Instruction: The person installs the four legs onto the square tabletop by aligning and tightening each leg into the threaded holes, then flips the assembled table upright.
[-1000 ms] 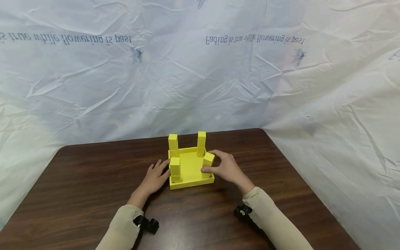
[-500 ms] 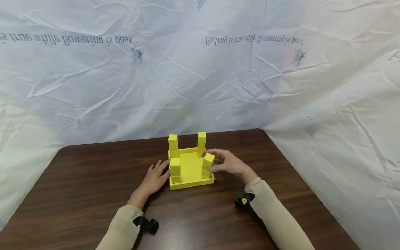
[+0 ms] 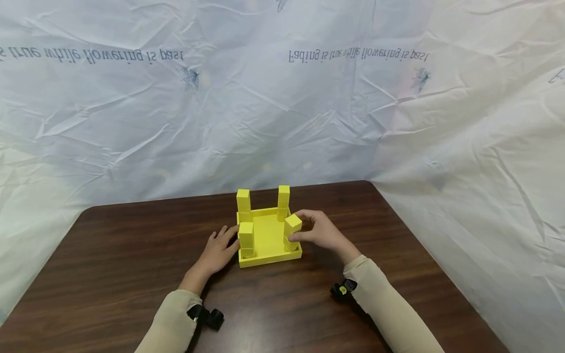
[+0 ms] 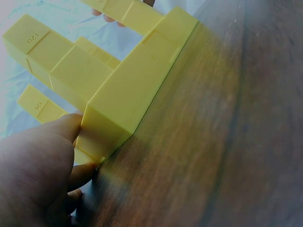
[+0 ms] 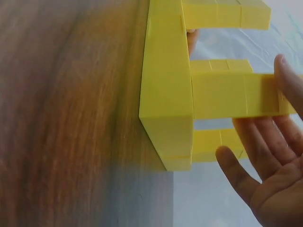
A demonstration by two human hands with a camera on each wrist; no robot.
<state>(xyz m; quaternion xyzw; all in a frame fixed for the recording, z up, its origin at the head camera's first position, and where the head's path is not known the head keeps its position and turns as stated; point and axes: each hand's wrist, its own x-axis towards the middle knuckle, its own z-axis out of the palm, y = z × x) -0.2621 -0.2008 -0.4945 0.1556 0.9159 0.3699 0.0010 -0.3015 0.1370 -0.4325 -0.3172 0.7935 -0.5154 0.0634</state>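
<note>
A shallow square yellow tray [image 3: 270, 260] lies on the table, with a stack of yellow blocks standing at each corner. My right hand [image 3: 324, 231] pinches the top part of the near right stack [image 3: 293, 223], thumb on one side and fingers on the other. That top block sits turned and slightly askew over the lower part. In the right wrist view the thumb [image 5: 288, 80] lies against this stack. My left hand [image 3: 218, 252] rests with extended fingers against the tray's left wall [image 4: 102, 137], beside the near left stack [image 3: 246, 235].
Two more stacks rise at the back, the far left stack [image 3: 243, 202] and the far right stack [image 3: 284, 198]. Beneath everything is a dark wooden table [image 3: 132, 255]. A wrinkled white cloth [image 3: 220, 122] hangs behind it and along the right.
The right hand loosened its fingers from the near right stack and drew slightly right, then closed on the top part again. The left hand stayed at the tray.
</note>
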